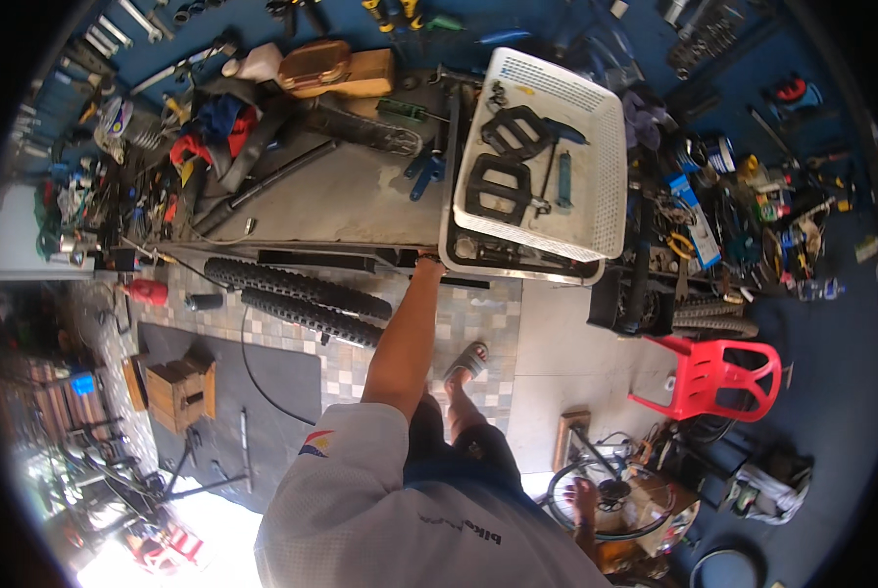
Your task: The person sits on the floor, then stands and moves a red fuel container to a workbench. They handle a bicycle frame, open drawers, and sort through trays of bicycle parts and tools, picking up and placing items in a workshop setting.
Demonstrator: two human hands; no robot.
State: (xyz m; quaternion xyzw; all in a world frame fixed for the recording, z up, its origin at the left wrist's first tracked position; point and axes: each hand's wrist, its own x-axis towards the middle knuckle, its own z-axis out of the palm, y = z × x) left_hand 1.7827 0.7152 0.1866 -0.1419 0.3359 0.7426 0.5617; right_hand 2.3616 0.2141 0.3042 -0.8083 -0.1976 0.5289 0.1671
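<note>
A worn grey tabletop [361, 201] with pale scuffed patches stretches across the far side, against a dark blue wall [527, 18] hung with tools. Wrenches [114, 27] hang at far left; more tools and small parts crowd both ends of the tabletop. Near its right half sits a metal tray [522, 274] with a white perforated basket [537, 240] on top, holding two black pedals [517, 132], a blue-handled tool and a slim teal one.

The left grip [429, 264] reaches the tray's near left corner; the fingers are too small to tell whether they are clenched on it or merely touching. What appears to be the right grip [583, 498] hangs low at the right, in front of a bicycle wheel [613, 492]; I cannot tell its state.

Small mosaic tiles [488, 323] cover the floor below the tabletop, with larger pale tiles to the right and a grey mat [263, 382] to the left, bearing a wooden box [177, 392]. Two knobby tyres [307, 317] lie near the tabletop's front edge. A red plastic chair [694, 375] stands at right.

The white shirt [351, 510] carries dark lettering on its front and a red, yellow and blue emblem on the left sleeve.
</note>
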